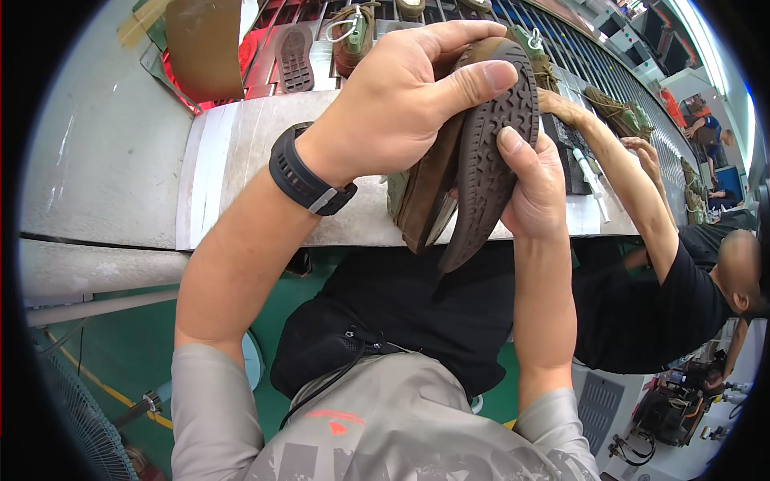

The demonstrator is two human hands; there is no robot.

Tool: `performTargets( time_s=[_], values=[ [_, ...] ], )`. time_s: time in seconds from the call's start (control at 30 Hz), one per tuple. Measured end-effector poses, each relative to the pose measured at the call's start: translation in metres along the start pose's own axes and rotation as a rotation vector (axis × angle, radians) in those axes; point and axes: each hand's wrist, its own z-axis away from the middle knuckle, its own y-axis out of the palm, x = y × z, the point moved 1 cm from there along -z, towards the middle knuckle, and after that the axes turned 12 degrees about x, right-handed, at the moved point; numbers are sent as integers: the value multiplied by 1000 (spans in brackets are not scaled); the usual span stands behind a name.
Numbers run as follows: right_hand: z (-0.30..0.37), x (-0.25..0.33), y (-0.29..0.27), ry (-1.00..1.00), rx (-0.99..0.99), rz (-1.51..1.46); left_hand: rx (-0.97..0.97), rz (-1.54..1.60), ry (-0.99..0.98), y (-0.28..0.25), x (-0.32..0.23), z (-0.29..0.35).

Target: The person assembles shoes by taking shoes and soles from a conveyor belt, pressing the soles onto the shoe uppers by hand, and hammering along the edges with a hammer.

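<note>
Above the bench edge I hold a brown shoe (425,192) on its side, with a dark brown treaded sole (491,152) against its bottom. At the upper end the sole meets the shoe; at the lower end it stands apart, leaving a gap. My left hand (393,108) wraps over the upper end, its thumb pressing on the tread. My right hand (536,184) grips the sole's right edge, thumb on the tread and fingers mostly hidden behind. A bit of green (396,192) shows at the shoe's left side.
A pale bench (257,160) lies beneath, with a roller conveyor behind it. There stand a loose sole (295,60) and several shoes on green lasts, one shoe (353,40) with laces. At right, a co-worker's arm (618,160) reaches over the bench near a white brush-like tool (589,180).
</note>
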Motion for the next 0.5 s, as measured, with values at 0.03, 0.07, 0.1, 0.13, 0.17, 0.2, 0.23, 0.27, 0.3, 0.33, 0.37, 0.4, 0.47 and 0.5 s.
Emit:
performTargets(
  time_s=[0.03, 0.07, 0.1, 0.13, 0.17, 0.2, 0.23, 0.27, 0.3, 0.33, 0.37, 0.4, 0.47, 0.5],
  values=[
    [0, 0, 0, 5, 2, -2, 0, 1, -1, -1, 0, 0],
    [0, 1, 0, 9, 5, -4, 33, -99, 10, -3, -2, 0],
    [0, 2, 0, 8, 4, -4, 67, -200, 21, -6, -4, 1],
    [1, 3, 3, 5, -7, -14, 70, -202, 24, -8, -5, 3],
    [3, 5, 6, 1, -17, -24, 144, -129, 6, -10, -7, 6],
    [3, 6, 10, -7, -15, -24, 218, -57, -11, -12, -10, 8],
    [3, 6, 14, -15, -41, 46, 233, -40, -50, -13, -15, 8],
    [4, 7, 19, -24, -67, 115, 239, -49, -49, -13, -20, 10],
    [7, 9, 27, -15, -69, 156, 214, 34, -97, -13, -25, 13],
    [12, 10, 34, 23, -85, 173, 189, 117, -143, -12, -29, 17],
    [17, 14, 43, 18, -60, 221, 147, 94, -160, -10, -37, 22],
    [22, 16, 53, 12, -34, 267, 97, 44, -159, -6, -45, 29],
    [34, 10, 59, -56, 104, 202, 28, 82, -114, -3, -54, 45],
    [42, 6, 63, -59, 70, 186, 29, 42, -82, -6, -58, 54]
  ],
)
